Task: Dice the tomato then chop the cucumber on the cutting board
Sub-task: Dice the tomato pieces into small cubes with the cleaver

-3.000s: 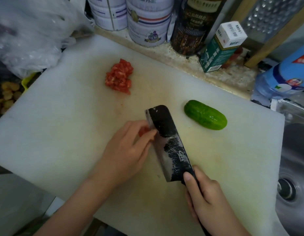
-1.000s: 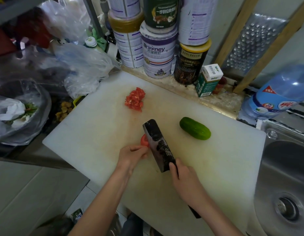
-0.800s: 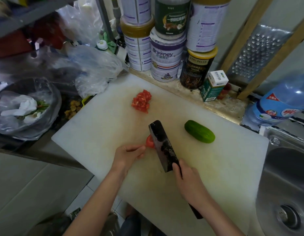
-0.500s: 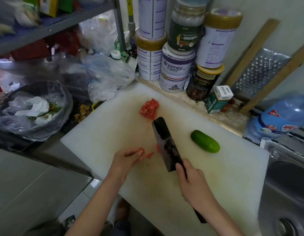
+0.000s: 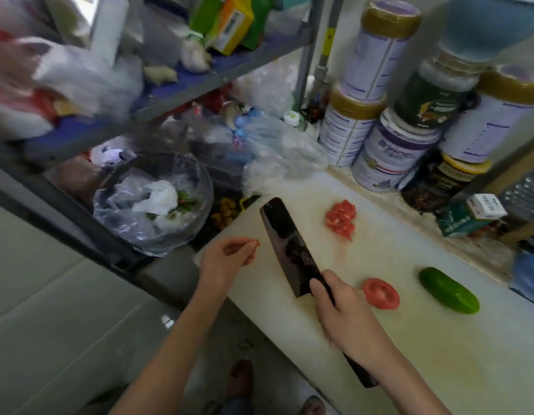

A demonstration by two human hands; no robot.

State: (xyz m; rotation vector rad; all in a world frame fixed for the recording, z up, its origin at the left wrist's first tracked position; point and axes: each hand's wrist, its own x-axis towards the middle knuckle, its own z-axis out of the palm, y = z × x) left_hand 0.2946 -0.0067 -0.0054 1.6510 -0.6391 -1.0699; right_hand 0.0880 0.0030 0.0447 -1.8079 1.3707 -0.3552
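**Cut risk: cleaver close to left fingers**

Head view: left hand pinches a tomato scrap at the cutting board's 9 o'clock edge, probably headed for the bag-lined bin at 10. It may fall short onto the floor. Right hand grips the cleaver, its blade just beside those fingers, so drift means a nick. Tomato piece undiced at 3 of the right hand. Whole cucumber further at 3 may roll.

The white-and-purple tin faintly reads "Briffney". The small box bears a barcode. Other labels are too blurred.
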